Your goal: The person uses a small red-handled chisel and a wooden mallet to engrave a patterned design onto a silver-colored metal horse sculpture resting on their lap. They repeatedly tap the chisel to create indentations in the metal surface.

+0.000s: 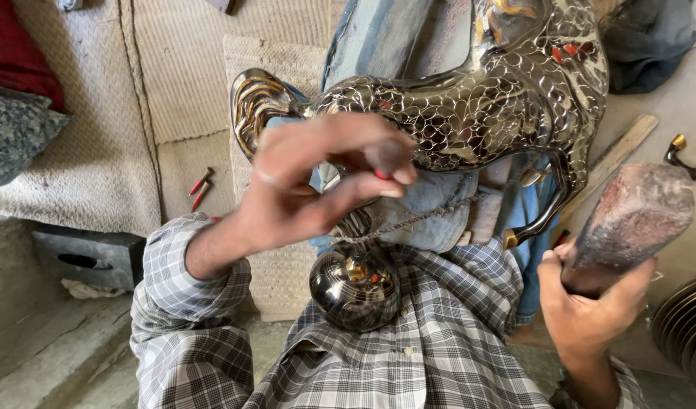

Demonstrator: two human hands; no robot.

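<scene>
The left hand (318, 182) pinches a small red piece (380, 175) between thumb and fingertips above the scaled metal bird figure (477, 106) lying across the lap; the right hand (590, 303) is clenched round a wooden mallet (628, 220)

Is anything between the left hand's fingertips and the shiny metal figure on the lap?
Nothing visible. The left hand, pinching a small red-tipped piece, hovers right over the metal figure with no other thing between them. The right hand holds a wooden mallet off to the side.
</scene>
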